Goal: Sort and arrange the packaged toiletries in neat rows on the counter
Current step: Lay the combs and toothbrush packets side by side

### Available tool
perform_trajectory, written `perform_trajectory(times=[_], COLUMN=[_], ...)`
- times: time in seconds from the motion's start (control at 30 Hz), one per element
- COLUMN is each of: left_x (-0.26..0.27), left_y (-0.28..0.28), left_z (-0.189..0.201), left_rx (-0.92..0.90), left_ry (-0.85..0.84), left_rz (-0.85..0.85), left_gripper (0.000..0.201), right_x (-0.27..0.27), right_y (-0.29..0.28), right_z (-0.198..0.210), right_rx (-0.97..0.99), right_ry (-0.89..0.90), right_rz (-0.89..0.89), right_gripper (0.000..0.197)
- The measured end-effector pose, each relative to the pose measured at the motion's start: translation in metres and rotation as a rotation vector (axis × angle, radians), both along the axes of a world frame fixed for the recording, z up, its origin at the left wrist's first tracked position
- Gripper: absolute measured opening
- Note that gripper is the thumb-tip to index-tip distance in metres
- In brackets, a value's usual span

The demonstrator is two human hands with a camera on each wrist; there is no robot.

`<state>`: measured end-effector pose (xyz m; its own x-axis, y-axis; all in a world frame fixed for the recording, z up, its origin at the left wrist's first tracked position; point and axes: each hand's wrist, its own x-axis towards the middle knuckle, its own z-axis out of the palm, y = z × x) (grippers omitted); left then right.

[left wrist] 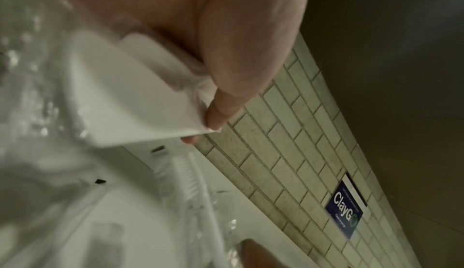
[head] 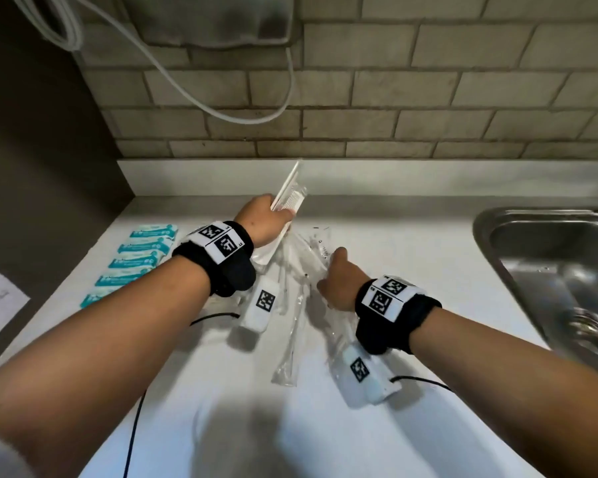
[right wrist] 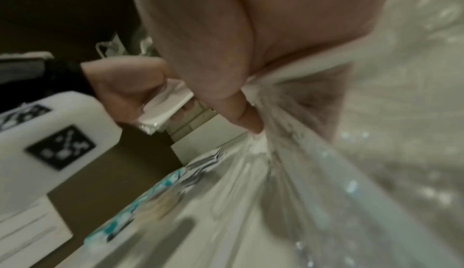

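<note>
Up high, white comb packet [head: 288,196], clear-wrapped, in left hand [head: 263,220].

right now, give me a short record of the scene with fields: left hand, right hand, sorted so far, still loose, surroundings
left hand: left hand grips a wrapped comb, raised off the counter
right hand: right hand pinches a clear packet from the pile
sorted so far: teal packets in a row at the counter's left edge
still loose: clear packets jumbled between the hands
surroundings: sink on the right, tiled wall behind
</note>
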<state>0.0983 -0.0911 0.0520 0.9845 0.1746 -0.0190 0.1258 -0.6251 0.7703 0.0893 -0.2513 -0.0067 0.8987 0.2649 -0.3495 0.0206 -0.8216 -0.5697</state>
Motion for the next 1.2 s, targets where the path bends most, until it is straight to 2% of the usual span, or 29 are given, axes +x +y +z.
perform_trajectory(times=[0.23,0.4,0.47,0.57,0.67,0.8,1.0,1.2], left_x=[-0.035,-0.051,-0.055,-0.057,-0.053,-0.045,-0.03,-0.016], left_y=[0.024,0.035,0.039,0.047,0.056,0.064,0.072,0.071], left_z=[-0.007,-0.014,-0.014,-0.013,-0.013,-0.014,-0.02,-0.028], left_rx=[-0.017,0.0,-0.01,-0.036,-0.06,-0.045,-0.054,-0.095], left_ry=[0.027,0.049,0.044,0.028,0.025,0.022,0.036,0.059], left_rz=[-0.028,-0.044,-0.042,-0.032,-0.022,-0.014,-0.005,-0.028], left_gripper=[0.024,0.022,0.022,0.021,0.025,0.027,0.028,0.029], right_x=[-0.039,-0.039,-0.036,-0.027,-0.008,0.017,0.038,0.047], right_y=[0.032,0.038,0.035,0.03,0.038,0.067,0.103,0.103], right_z=[-0.018,-0.029,-0.026,-0.015,0.005,0.018,-0.023,-0.027], right_rx=[-0.089,-0.165,-0.163,-0.078,-0.085,-0.107,-0.383,-0.327], right_ry=[0.026,-0.053,-0.026,0.006,-0.018,-0.061,-0.066,-0.009], right_rz=[-0.101,-0.207,-0.311,-0.339,-0.36,-0.294,-0.09,-0.116], right_gripper=[0.055,0.05,0.052,0.071,0.069,0.067,0.072,0.067])
